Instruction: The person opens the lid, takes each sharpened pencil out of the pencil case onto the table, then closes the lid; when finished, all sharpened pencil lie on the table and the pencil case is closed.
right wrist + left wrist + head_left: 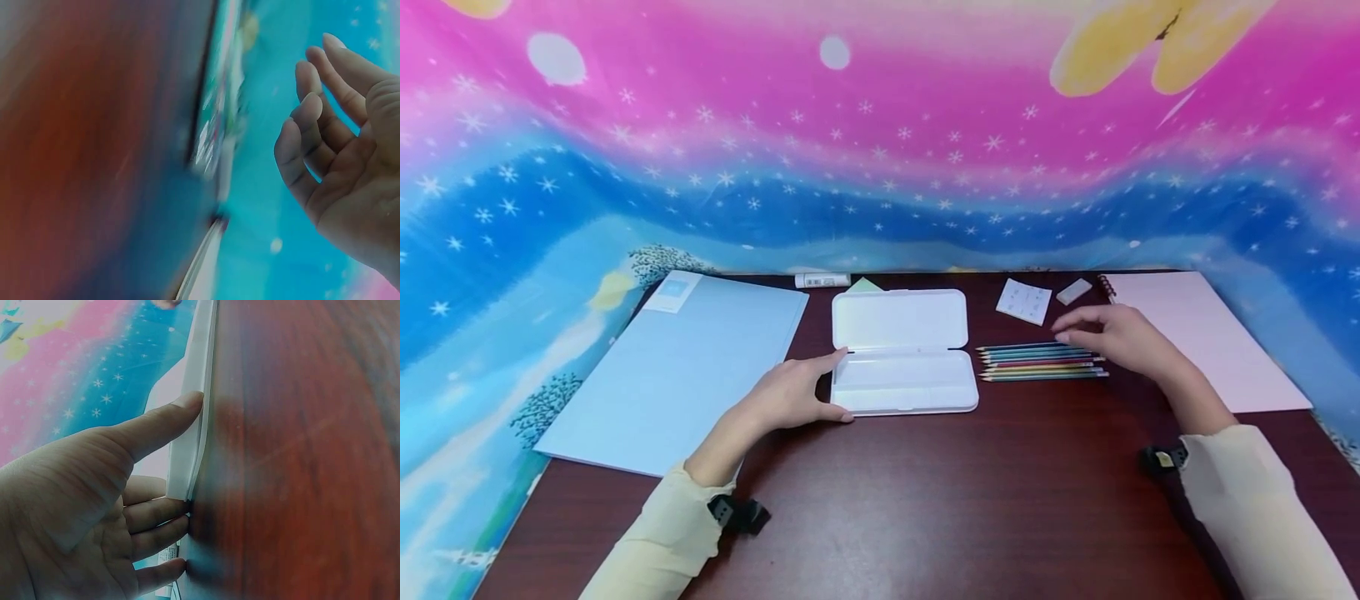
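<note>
A white pencil case [917,381] lies on the table with its lid [899,320] raised and its inside bare. My left hand [786,396] holds the case by its left end, thumb at the front side and forefinger near the hinge. In the left wrist view the thumb of the left hand [81,487] presses on the white wall of the case [187,444]. Several coloured pencils [1037,364] lie side by side to the right of the case. Over their right ends hovers my right hand [1120,337]; the right wrist view shows this hand [350,150] with loosely curled fingers and nothing in them.
On the left lies a large light-blue folder [685,375], on the right a pink spiral notebook [1210,342]. Toward the back are a white tube [822,280], a green paper piece [864,285], a white square sheet [1024,302] and an eraser [1074,291]. A patterned cloth [880,167] hangs behind.
</note>
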`<state>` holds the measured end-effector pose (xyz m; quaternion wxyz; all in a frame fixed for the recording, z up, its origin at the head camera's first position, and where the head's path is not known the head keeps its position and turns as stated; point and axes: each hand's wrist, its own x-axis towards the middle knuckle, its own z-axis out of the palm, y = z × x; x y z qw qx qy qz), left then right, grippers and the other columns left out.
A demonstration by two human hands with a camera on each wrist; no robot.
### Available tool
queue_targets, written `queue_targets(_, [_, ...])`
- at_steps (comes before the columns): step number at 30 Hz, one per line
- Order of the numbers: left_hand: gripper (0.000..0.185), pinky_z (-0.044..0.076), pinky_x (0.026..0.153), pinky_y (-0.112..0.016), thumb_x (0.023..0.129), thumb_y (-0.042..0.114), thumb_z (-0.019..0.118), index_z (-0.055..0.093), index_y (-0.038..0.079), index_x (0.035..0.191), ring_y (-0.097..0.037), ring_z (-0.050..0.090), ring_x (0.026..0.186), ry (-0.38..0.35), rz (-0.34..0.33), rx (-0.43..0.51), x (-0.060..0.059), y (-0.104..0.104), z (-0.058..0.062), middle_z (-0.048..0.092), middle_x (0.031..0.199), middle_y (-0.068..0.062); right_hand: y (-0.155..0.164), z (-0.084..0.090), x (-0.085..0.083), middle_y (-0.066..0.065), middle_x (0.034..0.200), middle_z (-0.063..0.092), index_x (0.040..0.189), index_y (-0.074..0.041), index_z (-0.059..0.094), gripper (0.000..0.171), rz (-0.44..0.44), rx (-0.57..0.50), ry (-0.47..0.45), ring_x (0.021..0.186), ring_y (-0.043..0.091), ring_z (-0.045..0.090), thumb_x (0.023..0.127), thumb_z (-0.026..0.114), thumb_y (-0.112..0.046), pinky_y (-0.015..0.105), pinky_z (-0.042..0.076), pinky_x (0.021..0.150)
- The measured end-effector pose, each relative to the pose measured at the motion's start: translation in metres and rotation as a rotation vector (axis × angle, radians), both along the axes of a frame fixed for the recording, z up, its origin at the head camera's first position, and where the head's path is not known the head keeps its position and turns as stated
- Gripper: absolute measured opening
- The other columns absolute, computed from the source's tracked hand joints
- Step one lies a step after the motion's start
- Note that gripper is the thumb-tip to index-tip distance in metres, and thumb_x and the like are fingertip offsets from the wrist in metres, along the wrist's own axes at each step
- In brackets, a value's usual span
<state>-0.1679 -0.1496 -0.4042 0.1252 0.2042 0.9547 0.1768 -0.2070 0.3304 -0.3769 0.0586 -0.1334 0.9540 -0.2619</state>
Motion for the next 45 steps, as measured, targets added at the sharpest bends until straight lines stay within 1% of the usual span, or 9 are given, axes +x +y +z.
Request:
queue_targets(7, [0.101, 0.047, 0.106, -0.051, 0.079, 0.057, 0.081, 0.035, 0.017, 0.159, -0.03, 0.056, 0.134, -0.007, -0.008, 0.002, 0.0, 0.004, 0.0, 0.053, 0.153, -0.011, -0.05, 0.003, -0.023, 0.014, 0.113, 0.074, 0.144, -0.016, 0.058, 0.052, 0.063, -0.083, -0.086, 0.087, 0.024, 0.07, 0.101, 0.059, -0.045, 0.035, 0.056, 0.074])
queue_targets(12, [0.102, 0.047, 0.106, -0.052, 0.079, 0.058, 0.081, 0.034, 0.02, 0.16, -0.031, 0.056, 0.135, -0.007, -0.009, 0.002, 0.0, 0.006, -0.001, 0.052, 0.153, -0.01, -0.086, 0.0, -0.035, 0.018, 0.136, 0.065, 0.157, -0.012, 0.039, 0.063, 0.112, -0.211, -0.175, 0.095, 0.028, 0.072, 0.103, 0.059, -0.038, 0.039, 0.059, 0.077])
queue_targets(18, [0.138, 0.047, 0.105, -0.053, 0.074, 0.056, 0.086, -0.014, 0.023, 0.163, -0.033, 0.061, 0.127, -0.01, 0.047, 0.074, -0.001, 0.006, -0.003, 0.058, 0.148, -0.004, -0.107, -0.007, -0.035, 0.015, 0.137, 0.061, 0.163, -0.019, 0.024, 0.072, 0.087, -0.331, -0.167, 0.093, 0.028, 0.07, 0.103, 0.057, -0.042, 0.043, 0.058, 0.078])
queue_targets(24, [0.156, 0.045, 0.108, -0.053, 0.07, 0.055, 0.089, -0.039, 0.021, 0.152, -0.035, 0.062, 0.126, -0.014, 0.099, 0.101, -0.002, 0.005, -0.004, 0.058, 0.147, -0.002, -0.106, -0.008, -0.025, 0.014, 0.102, 0.07, 0.147, -0.021, 0.056, 0.045, 0.129, -0.335, -0.047, 0.084, 0.028, 0.067, 0.108, 0.046, -0.042, 0.046, 0.057, 0.076])
queue_targets(28, [0.15, 0.048, 0.103, -0.054, 0.069, 0.055, 0.09, -0.031, 0.032, 0.156, -0.036, 0.066, 0.119, 0.019, 0.068, 0.113, -0.003, 0.003, -0.005, 0.061, 0.145, -0.004, -0.105, -0.008, -0.015, 0.005, 0.113, 0.073, 0.125, -0.021, 0.074, 0.031, 0.237, -0.29, 0.017, 0.096, 0.02, 0.067, 0.107, 0.051, -0.032, 0.038, 0.056, 0.082])
queue_targets(32, [0.126, 0.052, 0.093, -0.053, 0.072, 0.054, 0.088, 0.002, 0.038, 0.164, -0.032, 0.07, 0.107, 0.049, 0.014, 0.107, -0.004, 0.001, -0.004, 0.07, 0.131, -0.01, -0.107, -0.009, -0.002, -0.001, 0.122, 0.071, 0.117, -0.025, 0.078, 0.022, 0.309, -0.206, 0.031, 0.11, 0.018, 0.065, 0.097, 0.07, -0.03, 0.036, 0.054, 0.09])
queue_targets(36, [0.1, 0.051, 0.095, -0.053, 0.077, 0.054, 0.084, 0.031, 0.037, 0.159, -0.03, 0.065, 0.118, 0.06, -0.037, 0.087, -0.003, -0.002, -0.003, 0.064, 0.14, -0.007, -0.114, -0.012, 0.007, 0.002, 0.136, 0.063, 0.125, -0.028, 0.073, 0.04, 0.374, -0.063, 0.029, 0.125, 0.024, 0.059, 0.087, 0.08, -0.037, 0.048, 0.05, 0.1])
queue_targets(40, [0.092, 0.045, 0.106, -0.057, 0.081, 0.064, 0.075, 0.032, 0.04, 0.159, -0.031, 0.05, 0.141, 0.03, -0.055, 0.063, 0.0, -0.004, -0.002, 0.045, 0.159, 0.0, -0.123, -0.015, 0.013, 0.009, 0.152, 0.052, 0.141, -0.027, 0.062, 0.06, 0.434, 0.071, 0.02, 0.139, 0.032, 0.049, 0.085, 0.082, -0.038, 0.055, 0.045, 0.107])
queue_targets(45, [0.074, 0.039, 0.112, -0.061, 0.092, 0.065, 0.06, 0.033, 0.042, 0.157, -0.035, 0.042, 0.146, 0.002, -0.041, 0.055, 0.002, -0.004, 0.0, 0.042, 0.161, -0.008, -0.131, -0.013, 0.019, 0.013, 0.155, 0.048, 0.144, -0.029, 0.059, 0.064, 0.44, 0.126, -0.003, 0.141, 0.035, 0.047, 0.085, 0.082, -0.034, 0.056, 0.045, 0.107])
